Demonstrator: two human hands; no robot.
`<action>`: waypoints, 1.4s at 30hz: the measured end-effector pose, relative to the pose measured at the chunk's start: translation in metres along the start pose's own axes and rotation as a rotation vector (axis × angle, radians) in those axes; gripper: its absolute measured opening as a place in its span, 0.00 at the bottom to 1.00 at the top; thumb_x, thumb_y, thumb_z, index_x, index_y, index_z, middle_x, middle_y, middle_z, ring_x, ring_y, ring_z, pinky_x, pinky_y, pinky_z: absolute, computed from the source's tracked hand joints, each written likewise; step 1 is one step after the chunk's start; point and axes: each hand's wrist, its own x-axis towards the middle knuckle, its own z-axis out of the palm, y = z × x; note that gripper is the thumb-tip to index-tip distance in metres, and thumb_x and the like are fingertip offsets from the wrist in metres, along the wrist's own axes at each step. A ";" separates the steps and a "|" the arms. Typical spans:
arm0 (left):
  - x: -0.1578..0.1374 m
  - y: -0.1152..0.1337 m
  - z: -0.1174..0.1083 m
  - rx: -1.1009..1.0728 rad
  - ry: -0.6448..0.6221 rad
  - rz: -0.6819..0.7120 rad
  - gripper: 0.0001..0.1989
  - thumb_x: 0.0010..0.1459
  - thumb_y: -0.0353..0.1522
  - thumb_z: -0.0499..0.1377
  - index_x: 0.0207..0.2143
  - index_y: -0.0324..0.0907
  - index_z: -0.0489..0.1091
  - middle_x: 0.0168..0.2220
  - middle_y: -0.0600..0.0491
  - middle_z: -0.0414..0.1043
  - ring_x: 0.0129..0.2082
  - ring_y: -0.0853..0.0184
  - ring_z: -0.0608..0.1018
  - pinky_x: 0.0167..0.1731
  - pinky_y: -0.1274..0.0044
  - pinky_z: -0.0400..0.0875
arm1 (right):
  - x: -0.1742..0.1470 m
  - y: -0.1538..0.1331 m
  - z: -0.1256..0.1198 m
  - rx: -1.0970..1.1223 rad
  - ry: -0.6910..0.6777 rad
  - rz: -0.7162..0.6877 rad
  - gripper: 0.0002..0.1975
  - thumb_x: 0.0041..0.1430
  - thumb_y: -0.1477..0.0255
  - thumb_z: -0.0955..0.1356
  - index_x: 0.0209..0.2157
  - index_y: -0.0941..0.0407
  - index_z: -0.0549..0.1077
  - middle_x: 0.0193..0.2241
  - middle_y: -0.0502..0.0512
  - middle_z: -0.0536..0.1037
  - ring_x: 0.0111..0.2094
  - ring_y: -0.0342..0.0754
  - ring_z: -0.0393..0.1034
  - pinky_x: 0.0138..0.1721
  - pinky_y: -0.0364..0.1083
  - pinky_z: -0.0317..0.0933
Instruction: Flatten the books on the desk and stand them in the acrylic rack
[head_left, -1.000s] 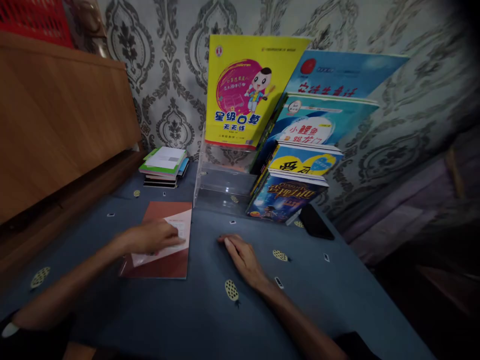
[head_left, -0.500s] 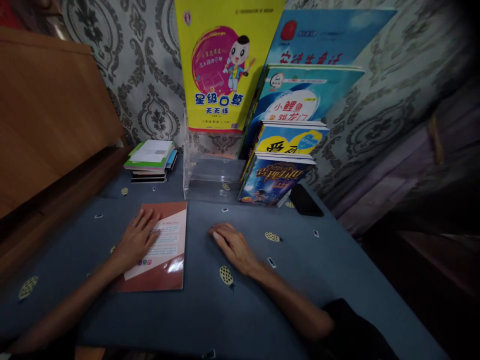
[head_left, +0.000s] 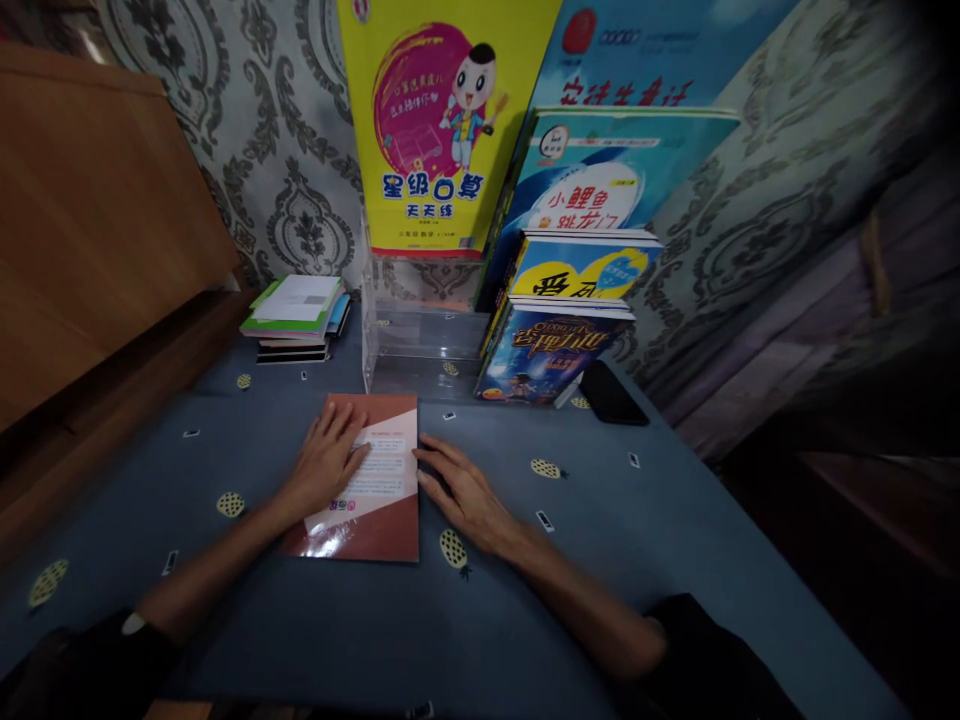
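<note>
A thin reddish-brown book (head_left: pixel 394 525) with a pale printed panel lies flat on the dark blue tablecloth (head_left: pixel 495 630). Spread over its left part is my left hand (head_left: pixel 328 462), palm down with the fingers apart. My right hand (head_left: pixel 466 497) rests on the cloth at the book's right edge, fingers stretched out and slightly bent. Its fingertips are at that edge; whether they touch it I cannot tell. Behind the book stands a clear acrylic rack (head_left: pixel 424 345). A yellow workbook (head_left: pixel 431 130) stands upright in it.
Right of the rack's bare slots, several books (head_left: pixel 551 350) stand in tiers. A black phone (head_left: pixel 613 393) lies beside them. A pile of small books (head_left: pixel 296 315) sits at the back left, near a wooden panel (head_left: pixel 97 220). Patterned wallpaper (head_left: pixel 307 220) rises behind.
My left hand has slid the brown book to the right, close to my right hand. The right hand's fingers have opened out toward the book's edge. The view has shifted slightly.
</note>
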 end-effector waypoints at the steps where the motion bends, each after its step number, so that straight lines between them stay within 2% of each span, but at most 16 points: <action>1: 0.001 0.001 0.000 -0.003 -0.002 0.002 0.29 0.70 0.45 0.43 0.67 0.42 0.58 0.70 0.44 0.54 0.71 0.49 0.51 0.65 0.55 0.54 | 0.000 0.000 0.000 -0.009 -0.004 -0.008 0.22 0.71 0.62 0.59 0.60 0.57 0.68 0.63 0.65 0.67 0.64 0.56 0.61 0.64 0.59 0.58; 5: 0.003 -0.002 0.001 -0.022 -0.004 0.000 0.29 0.70 0.45 0.43 0.68 0.41 0.56 0.70 0.44 0.53 0.71 0.51 0.51 0.65 0.56 0.53 | 0.001 0.002 0.002 -0.045 -0.021 -0.066 0.22 0.70 0.63 0.61 0.61 0.56 0.68 0.64 0.64 0.66 0.64 0.57 0.61 0.64 0.61 0.58; 11: 0.009 -0.014 0.003 -0.058 0.051 -0.064 0.30 0.69 0.42 0.44 0.66 0.33 0.55 0.68 0.38 0.55 0.70 0.54 0.56 0.66 0.59 0.54 | 0.002 0.002 0.004 -0.090 -0.053 -0.100 0.24 0.69 0.63 0.62 0.63 0.58 0.65 0.65 0.68 0.63 0.65 0.60 0.59 0.63 0.63 0.58; 16: 0.013 -0.017 -0.003 -0.037 0.026 -0.105 0.30 0.68 0.42 0.43 0.66 0.33 0.54 0.68 0.40 0.55 0.69 0.55 0.57 0.65 0.62 0.55 | 0.003 -0.003 0.002 -0.130 -0.099 -0.107 0.27 0.68 0.65 0.65 0.64 0.59 0.63 0.66 0.68 0.62 0.66 0.60 0.56 0.65 0.63 0.55; 21: 0.016 -0.015 -0.008 0.019 0.020 -0.082 0.31 0.68 0.43 0.44 0.64 0.32 0.58 0.67 0.38 0.58 0.67 0.53 0.62 0.64 0.63 0.57 | 0.003 -0.001 0.004 -0.139 -0.122 -0.102 0.28 0.67 0.64 0.65 0.65 0.59 0.61 0.67 0.67 0.60 0.68 0.59 0.54 0.67 0.62 0.53; 27: 0.018 -0.016 -0.007 0.031 0.072 -0.048 0.28 0.67 0.44 0.46 0.62 0.35 0.61 0.64 0.39 0.62 0.63 0.53 0.66 0.63 0.62 0.59 | 0.003 0.002 0.006 -0.114 -0.109 -0.118 0.30 0.66 0.65 0.68 0.65 0.60 0.62 0.66 0.69 0.61 0.67 0.59 0.55 0.67 0.61 0.54; 31: 0.018 -0.017 -0.004 0.028 0.111 -0.022 0.27 0.67 0.42 0.46 0.61 0.35 0.61 0.63 0.38 0.63 0.62 0.52 0.67 0.62 0.62 0.62 | 0.003 0.001 0.006 -0.113 -0.083 -0.128 0.30 0.65 0.65 0.69 0.65 0.60 0.62 0.66 0.68 0.62 0.67 0.59 0.56 0.67 0.61 0.54; 36: 0.018 -0.019 -0.001 0.010 0.207 0.052 0.26 0.67 0.40 0.46 0.61 0.35 0.62 0.61 0.37 0.66 0.61 0.50 0.69 0.60 0.58 0.65 | 0.003 0.001 0.005 -0.131 -0.115 -0.110 0.31 0.65 0.65 0.68 0.66 0.59 0.61 0.67 0.67 0.60 0.68 0.59 0.54 0.67 0.61 0.53; 42: 0.020 -0.020 -0.001 0.000 0.210 0.079 0.25 0.66 0.38 0.46 0.60 0.34 0.63 0.59 0.37 0.67 0.60 0.50 0.70 0.59 0.58 0.67 | 0.005 0.003 0.006 -0.138 -0.144 -0.093 0.31 0.64 0.65 0.69 0.65 0.60 0.62 0.67 0.67 0.59 0.68 0.59 0.53 0.68 0.60 0.52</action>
